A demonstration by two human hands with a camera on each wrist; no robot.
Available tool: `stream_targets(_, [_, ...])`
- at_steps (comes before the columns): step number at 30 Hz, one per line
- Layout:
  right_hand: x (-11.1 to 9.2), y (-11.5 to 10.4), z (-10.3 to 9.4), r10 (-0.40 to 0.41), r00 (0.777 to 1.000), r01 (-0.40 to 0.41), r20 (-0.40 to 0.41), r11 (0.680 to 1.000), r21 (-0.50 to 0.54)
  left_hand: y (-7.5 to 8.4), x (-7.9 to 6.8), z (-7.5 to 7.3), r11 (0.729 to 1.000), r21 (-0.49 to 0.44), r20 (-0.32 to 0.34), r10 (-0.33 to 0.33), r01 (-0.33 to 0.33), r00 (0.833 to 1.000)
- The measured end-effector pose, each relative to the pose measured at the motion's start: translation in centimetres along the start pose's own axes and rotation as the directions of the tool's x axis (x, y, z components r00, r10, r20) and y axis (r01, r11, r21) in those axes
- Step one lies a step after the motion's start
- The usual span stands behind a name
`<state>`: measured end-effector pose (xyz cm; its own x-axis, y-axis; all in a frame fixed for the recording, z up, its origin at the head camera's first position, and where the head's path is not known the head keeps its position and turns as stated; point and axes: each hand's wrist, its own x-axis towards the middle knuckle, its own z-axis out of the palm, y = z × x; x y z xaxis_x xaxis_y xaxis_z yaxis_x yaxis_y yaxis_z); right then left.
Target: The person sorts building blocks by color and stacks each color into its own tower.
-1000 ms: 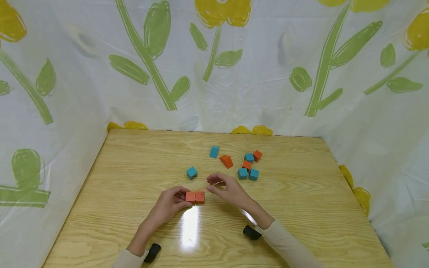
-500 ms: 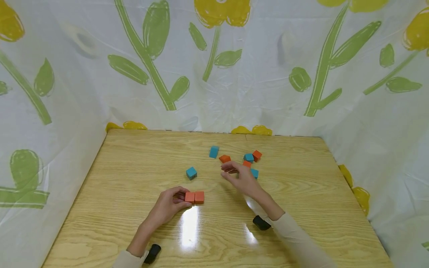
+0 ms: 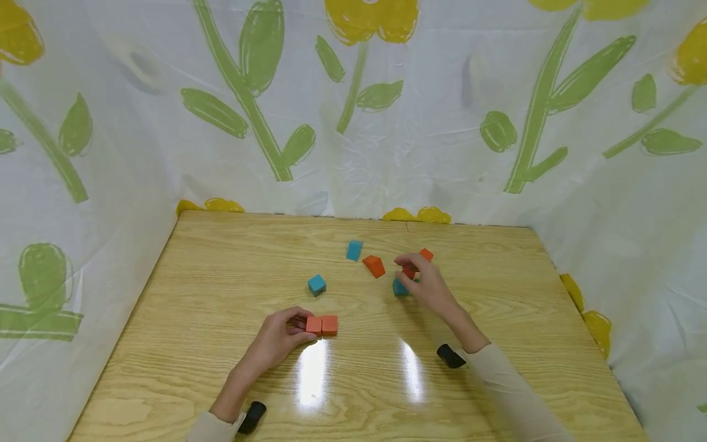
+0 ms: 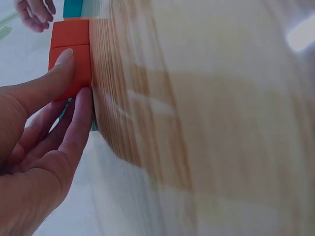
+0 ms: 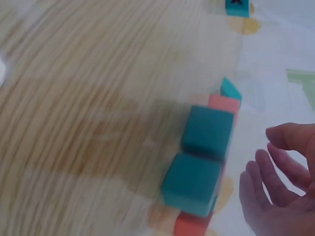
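Observation:
Two orange-red cubes sit side by side on the table, touching. My left hand (image 3: pixel 276 337) pinches the left cube (image 3: pixel 313 325) between thumb and fingers; the right cube (image 3: pixel 329 325) is beyond the fingertips. In the left wrist view the thumb lies across the held cube (image 4: pixel 78 73). My right hand (image 3: pixel 431 285) hovers over a cluster of blue and orange-red cubes, fingers apart and loosely bent around air. It partly hides that cluster in the head view. From the right wrist, two blue cubes, one nearer (image 5: pixel 192 184) and one farther (image 5: pixel 208 129), stand beside this hand, not touched.
A lone blue cube (image 3: pixel 317 285) lies behind the red pair. Farther back are a blue block (image 3: pixel 354 250) and an orange-red wedge-like block (image 3: pixel 374 266). White flowered cloth (image 3: pixel 425 123) encloses the wooden table (image 3: pixel 193 307) at the back and sides.
My right hand has moved right and away from beside the red pair to over the block cluster. The left hand and its cubes have stayed in place.

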<state>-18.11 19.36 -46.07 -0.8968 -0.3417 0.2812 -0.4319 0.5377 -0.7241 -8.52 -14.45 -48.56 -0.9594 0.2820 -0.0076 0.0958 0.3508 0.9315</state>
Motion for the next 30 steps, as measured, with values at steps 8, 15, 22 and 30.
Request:
stream_targets(8, [-0.3,1.4,-0.6,-0.017,1.0,0.019,0.021,0.993,-0.113,0.2,0.0,0.0,1.0,0.002,-0.004,-0.006,0.006,1.0])
stream_targets(15, [-0.5,1.6,-0.9,0.037,0.997,-0.025,0.069,0.986,-0.164,0.1,-0.1,0.0,1.0,0.001,-0.005,-0.005,0.005,1.0])
stream_targets(22, [-0.5,1.7,-0.8,0.083,0.994,-0.068,0.071,0.98,-0.185,0.1,-0.2,-0.1,1.0,-0.004,-0.003,0.001,-0.001,1.0])
stream_targets(30, [-0.2,1.4,-0.5,0.175,0.984,-0.168,0.039,0.978,-0.127,0.1,-0.2,-0.1,1.0,-0.012,0.003,0.015,-0.015,1.0])
